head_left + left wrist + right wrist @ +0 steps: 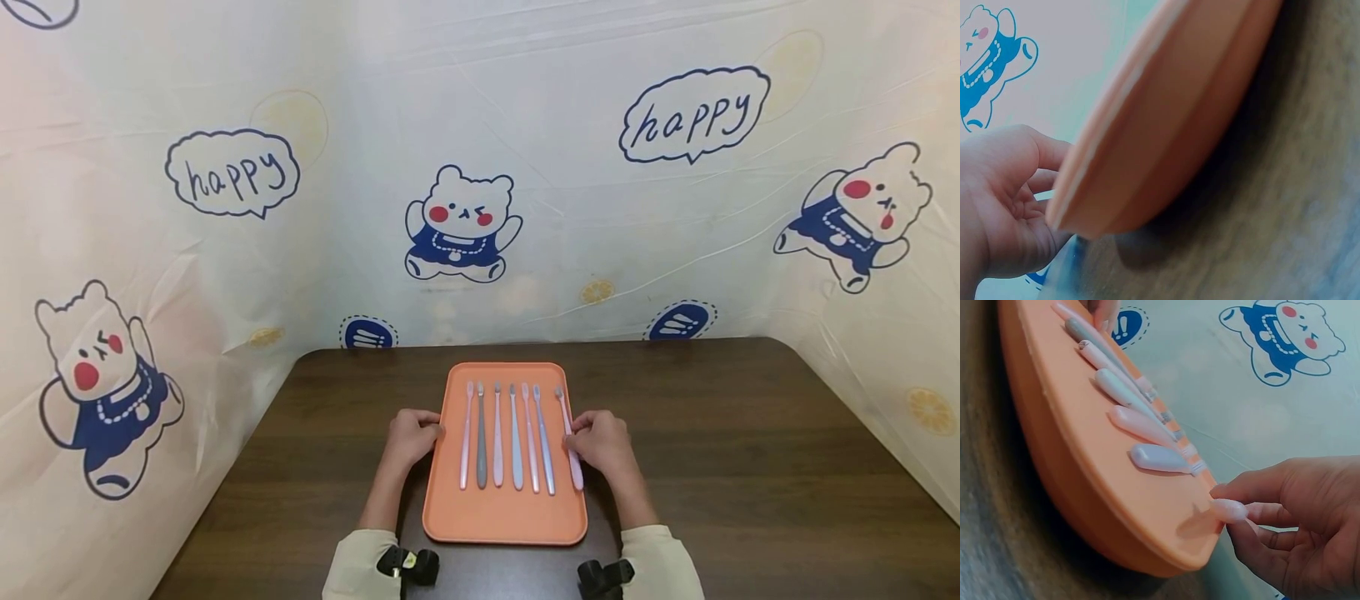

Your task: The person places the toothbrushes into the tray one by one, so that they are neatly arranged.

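Observation:
An orange tray lies on the dark wooden table, bearing several slim toothbrushes in a side-by-side row, pink, grey and blue, heads toward the far end. At the tray's left edge my left hand holds the rim; in the left wrist view its fingers partly disappear behind the tray. My right hand pinches a pink toothbrush at the right edge. The right wrist view shows that toothbrush's handle end between thumb and finger, its shadow falling on the tray.
The brown table extends to both sides of the tray. Behind and around it hangs a pale curtain printed with cartoon bears and the word "happy". Black wrist devices sit at the light sleeves.

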`<state>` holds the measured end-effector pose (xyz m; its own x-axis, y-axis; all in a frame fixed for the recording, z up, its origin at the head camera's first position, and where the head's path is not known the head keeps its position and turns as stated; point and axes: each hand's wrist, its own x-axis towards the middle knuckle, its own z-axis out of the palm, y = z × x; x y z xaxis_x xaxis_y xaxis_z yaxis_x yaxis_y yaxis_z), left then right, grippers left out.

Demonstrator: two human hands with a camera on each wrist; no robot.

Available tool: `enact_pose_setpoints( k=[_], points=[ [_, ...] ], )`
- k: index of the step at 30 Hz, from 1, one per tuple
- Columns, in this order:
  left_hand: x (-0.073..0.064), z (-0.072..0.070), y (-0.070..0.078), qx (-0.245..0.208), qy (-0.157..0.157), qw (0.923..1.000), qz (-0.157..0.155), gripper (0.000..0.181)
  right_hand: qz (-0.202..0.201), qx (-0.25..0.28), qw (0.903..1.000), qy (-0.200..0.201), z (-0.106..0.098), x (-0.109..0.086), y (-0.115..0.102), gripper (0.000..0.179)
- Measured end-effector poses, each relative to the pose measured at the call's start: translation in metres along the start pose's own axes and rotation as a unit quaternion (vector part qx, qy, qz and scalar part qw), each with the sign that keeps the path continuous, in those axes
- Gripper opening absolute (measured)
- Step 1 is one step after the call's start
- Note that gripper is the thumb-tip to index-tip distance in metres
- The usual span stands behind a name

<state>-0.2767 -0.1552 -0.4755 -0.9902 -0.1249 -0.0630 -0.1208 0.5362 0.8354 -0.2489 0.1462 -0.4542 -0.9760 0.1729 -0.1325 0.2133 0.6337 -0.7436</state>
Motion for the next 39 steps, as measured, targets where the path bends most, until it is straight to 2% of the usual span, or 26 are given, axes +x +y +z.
enact_pose_setpoints(
  k=[8, 20, 26, 33, 36, 39],
  points=[
    [0.000, -0.001, 0.000, -0.003, 0.000, 1.0000, 0.002, 0.028, -0.004, 0.004, 1.0000, -0.003, 0.001, 0.002, 0.003, 0.011],
    [-0.001, -0.002, -0.001, -0.005, -0.002, 1.0000, 0.000, 0.029, -0.009, 0.072, 0.9965, -0.042, 0.001, 0.003, 0.012, 0.013],
    [-0.001, -0.003, -0.001, -0.003, -0.001, 1.0000, -0.003, 0.029, -0.016, 0.086, 0.9955, -0.037, -0.001, 0.005, 0.016, 0.013],
    [0.001, -0.004, -0.002, 0.015, -0.001, 0.9998, 0.010, 0.029, -0.100, 0.047, 0.9939, 0.001, -0.005, 0.009, 0.016, 0.012],
    [0.003, -0.006, -0.003, 0.046, 0.016, 0.9979, 0.042, 0.029, -0.143, 0.022, 0.9891, 0.026, -0.004, 0.013, 0.019, 0.012],
    [0.005, -0.011, -0.005, 0.100, 0.051, 0.9905, 0.080, 0.029, -0.182, -0.008, 0.9817, 0.054, -0.003, 0.019, 0.027, 0.014]
  ],
)
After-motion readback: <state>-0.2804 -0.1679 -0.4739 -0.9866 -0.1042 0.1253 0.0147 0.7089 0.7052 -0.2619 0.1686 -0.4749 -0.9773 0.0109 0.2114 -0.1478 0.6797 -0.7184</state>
